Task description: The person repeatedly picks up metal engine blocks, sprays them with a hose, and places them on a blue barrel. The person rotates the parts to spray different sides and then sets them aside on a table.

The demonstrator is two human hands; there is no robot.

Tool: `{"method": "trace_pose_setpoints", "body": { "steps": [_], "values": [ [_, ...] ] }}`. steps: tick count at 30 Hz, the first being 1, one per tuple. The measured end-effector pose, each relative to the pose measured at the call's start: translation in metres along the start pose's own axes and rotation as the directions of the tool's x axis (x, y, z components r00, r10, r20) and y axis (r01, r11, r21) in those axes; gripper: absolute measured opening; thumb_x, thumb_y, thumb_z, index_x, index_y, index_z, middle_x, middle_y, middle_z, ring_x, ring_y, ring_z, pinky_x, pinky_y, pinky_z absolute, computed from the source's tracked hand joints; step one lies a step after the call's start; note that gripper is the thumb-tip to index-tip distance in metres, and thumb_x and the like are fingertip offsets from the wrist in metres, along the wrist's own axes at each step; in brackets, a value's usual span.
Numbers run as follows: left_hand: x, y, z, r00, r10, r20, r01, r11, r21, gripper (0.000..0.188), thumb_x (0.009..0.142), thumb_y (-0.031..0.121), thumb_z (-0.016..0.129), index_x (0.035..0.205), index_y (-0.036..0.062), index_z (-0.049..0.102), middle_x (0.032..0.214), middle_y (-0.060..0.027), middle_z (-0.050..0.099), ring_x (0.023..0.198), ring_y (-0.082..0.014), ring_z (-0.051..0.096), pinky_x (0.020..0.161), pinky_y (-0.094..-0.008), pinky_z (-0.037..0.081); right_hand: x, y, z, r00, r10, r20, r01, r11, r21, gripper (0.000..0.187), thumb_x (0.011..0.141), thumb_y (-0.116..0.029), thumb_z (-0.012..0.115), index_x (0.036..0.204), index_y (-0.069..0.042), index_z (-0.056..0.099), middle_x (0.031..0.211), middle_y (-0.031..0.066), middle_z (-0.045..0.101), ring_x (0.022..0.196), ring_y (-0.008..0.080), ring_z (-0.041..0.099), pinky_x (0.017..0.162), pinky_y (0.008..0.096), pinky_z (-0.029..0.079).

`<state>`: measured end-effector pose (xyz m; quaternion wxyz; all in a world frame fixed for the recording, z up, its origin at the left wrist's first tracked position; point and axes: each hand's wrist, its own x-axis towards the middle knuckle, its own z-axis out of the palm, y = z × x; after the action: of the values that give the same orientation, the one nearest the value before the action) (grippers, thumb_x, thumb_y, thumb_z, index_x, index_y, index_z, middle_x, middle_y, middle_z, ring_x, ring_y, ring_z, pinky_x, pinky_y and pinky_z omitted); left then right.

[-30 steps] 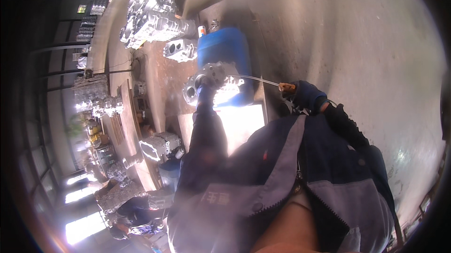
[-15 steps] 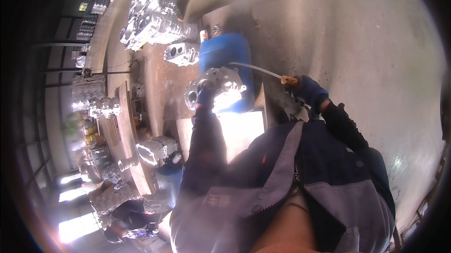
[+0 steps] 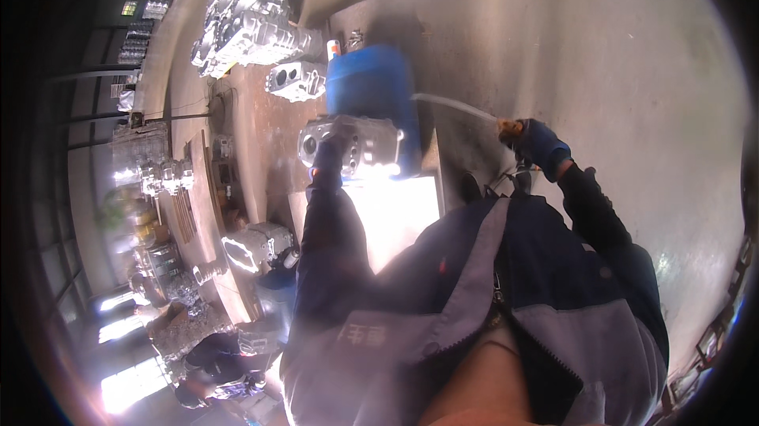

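Observation:
In my right hand (image 3: 541, 145), gloved in dark blue, is the wooden handle of a long thin file (image 3: 458, 105). Its pale blade, smeared by motion, points left toward a blue plastic drum (image 3: 368, 82). A silvery cast metal housing (image 3: 373, 141) with round openings rests at the drum's near end. My left hand (image 3: 330, 154), also gloved, grips the housing at its left part; the fingertips are partly hidden. The file's tip is apart from the housing, beyond its far right corner.
A bright white surface (image 3: 399, 208) lies just before the housing. Another casting (image 3: 297, 80) stands left of the drum, with a heap of castings (image 3: 253, 26) behind. More housings (image 3: 257, 250) are at the left, where another person (image 3: 217, 367) bends over. Concrete floor (image 3: 617, 94) stretches right.
My right hand has moved right with the file, drawing its blade away from the housing. The housing has turned in my left hand and shows a different side.

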<state>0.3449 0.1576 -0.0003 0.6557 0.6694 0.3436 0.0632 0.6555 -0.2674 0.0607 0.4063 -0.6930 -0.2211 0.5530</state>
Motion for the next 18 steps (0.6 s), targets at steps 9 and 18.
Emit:
{"method": "trace_pose_setpoints", "body": {
  "steps": [9,18],
  "values": [
    [-0.054,0.058,0.06,0.987,-0.026,0.159,-0.159,0.002,0.987,0.042,0.087,0.024,0.067,0.124,0.0066,0.058,0.105,-0.0179,0.062,0.1,-0.0342,0.059,0.086,-0.0407,0.048,0.052,0.013,0.048,0.991,0.121,0.064,-0.126,0.989,0.081,0.022,0.088,-0.028,0.069,0.096,-0.007,0.069,0.063,0.0025,0.062,0.053,0.0119,0.06,0.051,0.0304,0.049],
    [-0.031,0.016,0.058,0.903,0.007,-0.43,0.214,0.859,0.464,0.029,0.081,0.014,0.074,0.104,0.0034,0.059,0.089,-0.0071,0.063,0.077,-0.018,0.054,0.065,-0.035,0.045,0.052,-0.005,0.057,0.978,-0.104,0.181,0.151,0.951,-0.269,0.043,0.092,-0.04,0.056,0.126,-0.015,0.06,0.105,0.0113,0.07,0.095,0.0273,0.067,0.083,0.035,0.053]
  ]
}}
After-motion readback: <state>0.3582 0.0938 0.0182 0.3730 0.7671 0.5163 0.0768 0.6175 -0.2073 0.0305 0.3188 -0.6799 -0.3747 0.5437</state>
